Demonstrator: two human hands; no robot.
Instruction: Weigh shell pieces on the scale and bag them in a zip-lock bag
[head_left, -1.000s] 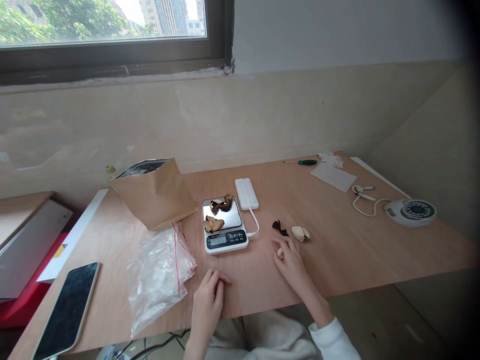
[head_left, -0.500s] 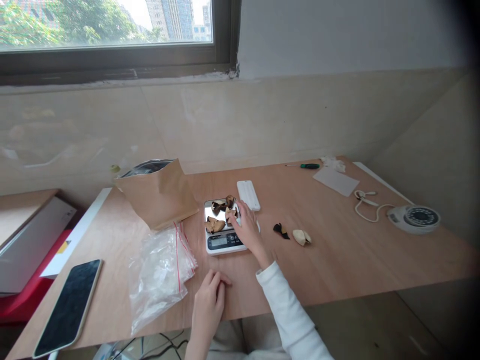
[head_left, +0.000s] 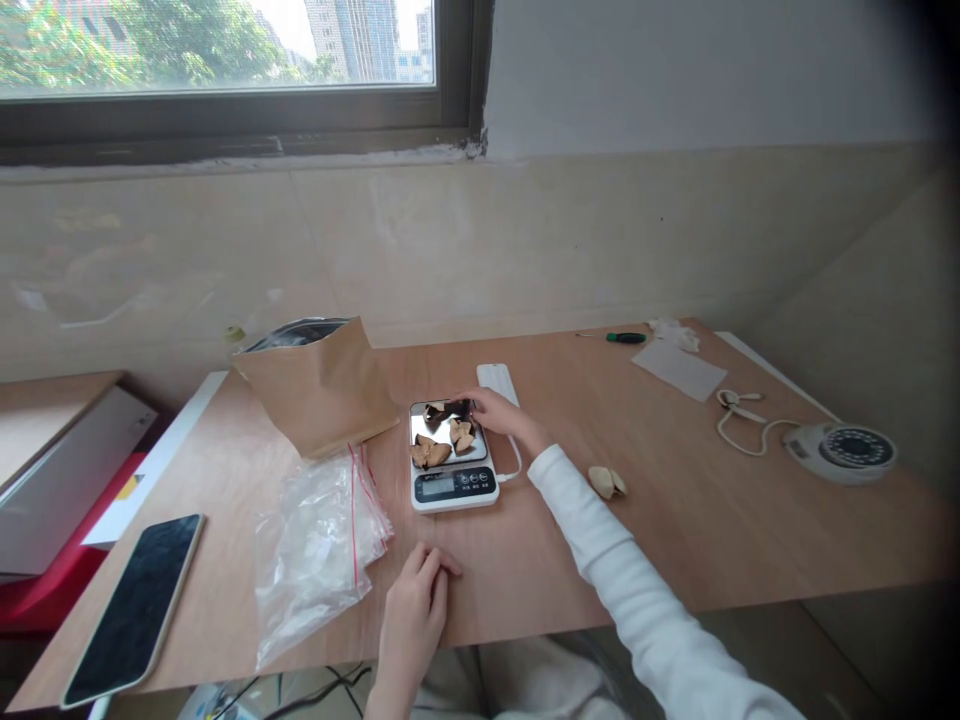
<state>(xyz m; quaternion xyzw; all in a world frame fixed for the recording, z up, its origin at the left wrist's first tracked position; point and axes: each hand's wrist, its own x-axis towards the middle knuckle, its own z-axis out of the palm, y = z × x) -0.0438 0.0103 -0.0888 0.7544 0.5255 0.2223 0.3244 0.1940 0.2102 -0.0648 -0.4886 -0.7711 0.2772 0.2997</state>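
Note:
A small white kitchen scale (head_left: 453, 487) stands mid-table with several brown dried pieces (head_left: 427, 452) on its shiny plate. My right hand (head_left: 501, 412) reaches over the scale's far right corner. Its fingertips are pinched on a dark dried piece (head_left: 459, 407) at the plate's back edge. A pale dried piece (head_left: 606, 482) lies on the table to the right of my white sleeve. My left hand (head_left: 416, 610) rests palm down near the front edge with its fingers lightly bent and holds nothing.
A brown paper bag (head_left: 319, 385) stands left of the scale, with clear zip bags (head_left: 319, 545) in front of it and a phone (head_left: 135, 605) at the front left. A white power bank (head_left: 495, 378) lies behind the scale. A screwdriver (head_left: 625, 338), paper (head_left: 679, 368) and a round white device (head_left: 844, 450) are at the right.
My right hand moved from the table right of the scale onto the plate, left a pale piece there, then reached to the plate's far edge. The left hand stayed put.

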